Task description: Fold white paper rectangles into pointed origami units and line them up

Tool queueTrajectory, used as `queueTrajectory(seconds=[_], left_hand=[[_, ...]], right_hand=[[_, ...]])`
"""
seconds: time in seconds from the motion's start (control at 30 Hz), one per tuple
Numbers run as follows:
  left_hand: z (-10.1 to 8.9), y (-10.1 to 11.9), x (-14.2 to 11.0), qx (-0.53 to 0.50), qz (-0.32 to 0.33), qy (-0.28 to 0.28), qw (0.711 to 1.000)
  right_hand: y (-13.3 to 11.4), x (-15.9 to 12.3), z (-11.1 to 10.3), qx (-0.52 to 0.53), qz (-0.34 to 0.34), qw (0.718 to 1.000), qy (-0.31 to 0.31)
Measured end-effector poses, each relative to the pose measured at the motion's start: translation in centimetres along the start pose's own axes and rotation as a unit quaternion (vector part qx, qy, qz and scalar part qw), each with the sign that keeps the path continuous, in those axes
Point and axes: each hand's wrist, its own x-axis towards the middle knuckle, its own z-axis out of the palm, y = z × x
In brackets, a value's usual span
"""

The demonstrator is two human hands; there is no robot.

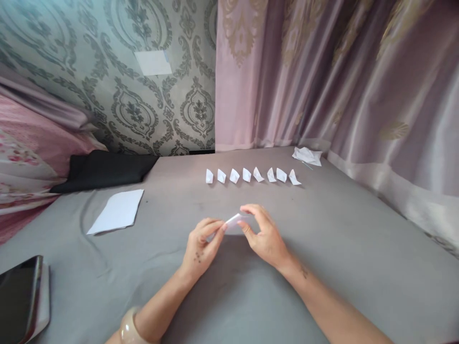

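Between my two hands, a small folded piece of white paper point(234, 221) is held above the grey cloth surface. My left hand point(203, 243) pinches its left end between thumb and fingers. On the other end, my right hand point(263, 232) has its thumb in front and its fingers curled behind, gripping the paper. Beyond the hands, several small folded white paper pieces point(246, 175) stand in a row. The inner folds of the held paper are partly hidden by my fingers.
A stack of white paper sheets point(118, 210) lies on the left, before a folded black cloth point(107, 168). A dark-screened phone point(19, 298) rests at the near left. Crumpled white paper point(307, 155) sits at the back right. Curtains point(358, 95) line the right side.
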Motion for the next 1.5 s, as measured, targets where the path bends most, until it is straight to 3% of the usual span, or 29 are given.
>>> queueTrajectory(seconds=[0.07,0.17,0.23,0.27,0.4,0.57,0.67,0.8,0.93,1.07,1.23,1.3,1.37,1.43,1.5], left_hand=[[0.3,0.0,0.1,-0.175,-0.149,0.039,0.972],[0.7,-0.6,0.5,-0.364,-0.300,0.090,0.877],[0.7,-1.0,0.7,-0.409,-0.341,0.101,0.841],[0.8,-1.2,0.7,-0.417,-0.350,0.101,0.832],[0.7,-1.3,0.7,-0.418,-0.372,0.080,0.825],[0.6,-1.4,0.6,-0.389,-0.385,0.068,0.834],[0.5,-1.6,0.7,-0.353,-0.363,0.079,0.859],[0.4,-1.9,0.7,-0.307,-0.345,0.091,0.882],[0.4,-1.7,0.8,-0.301,-0.354,0.090,0.881],[0.4,-1.2,0.9,-0.306,-0.361,0.083,0.877],[0.2,-1.4,1.0,-0.295,-0.353,0.072,0.885],[-0.1,-2.0,1.0,-0.264,-0.325,0.074,0.905],[-0.3,-2.7,0.8,-0.181,-0.266,0.068,0.945],[-0.5,-3.4,0.6,-0.049,-0.171,0.022,0.984],[-0.6,-3.8,0.3,0.077,-0.057,-0.041,0.995]], right_hand=[[0.0,0.2,0.1,0.135,0.139,0.981,-0.008],[-0.2,0.2,0.5,0.303,0.303,0.893,-0.135],[-0.3,0.1,1.0,0.354,0.363,0.840,-0.193],[-0.3,0.0,1.3,0.365,0.380,0.826,-0.200],[0.0,-0.1,1.7,0.361,0.398,0.822,-0.188],[1.1,0.3,1.1,0.287,0.385,0.862,-0.167],[1.8,0.4,1.0,0.242,0.385,0.879,-0.146],[1.9,0.4,1.2,0.242,0.395,0.874,-0.145],[1.1,0.5,1.3,0.255,0.403,0.864,-0.161],[0.5,0.4,1.1,0.234,0.382,0.873,-0.193],[0.8,0.2,1.0,0.236,0.379,0.877,-0.176],[1.1,0.2,1.0,0.229,0.386,0.879,-0.161],[1.3,0.3,0.9,0.229,0.399,0.875,-0.150],[1.4,0.5,0.8,0.238,0.416,0.865,-0.145],[1.3,0.6,0.7,0.247,0.431,0.857,-0.139]])
